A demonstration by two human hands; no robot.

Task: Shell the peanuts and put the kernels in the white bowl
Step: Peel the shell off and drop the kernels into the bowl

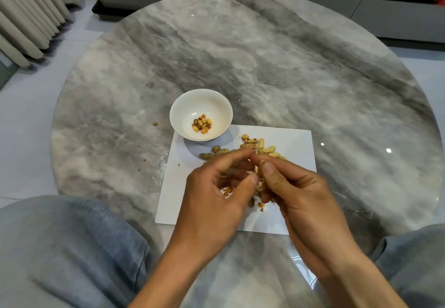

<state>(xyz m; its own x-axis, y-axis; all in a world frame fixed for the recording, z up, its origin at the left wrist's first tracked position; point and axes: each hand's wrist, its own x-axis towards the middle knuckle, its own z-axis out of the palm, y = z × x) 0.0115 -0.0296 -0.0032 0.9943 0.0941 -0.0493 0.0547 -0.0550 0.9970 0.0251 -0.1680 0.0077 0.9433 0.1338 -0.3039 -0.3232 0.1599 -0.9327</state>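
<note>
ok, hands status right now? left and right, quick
Left hand: pinching the peanut between thumb and fingers.
Right hand: pinching the same peanut from the other side.

One round marble table (289,67) carries one white bowl (183,105) and one sheet of white paper (296,144); the bowl stands at the paper's far left corner. In the bowl lie about eight kernels (201,123); they are heaped, so the count is rough. On the far part of the paper some nine or ten unshelled peanuts (252,144) show, others being hidden behind the hands. Two hands are in view, the left hand (216,197) and the right hand (303,194), with one peanut (259,182) pinched between them. Several shell bits (255,203) lie under the hands, too hidden to count. One stray crumb (154,123) lies on the table left of the bowl.
</note>
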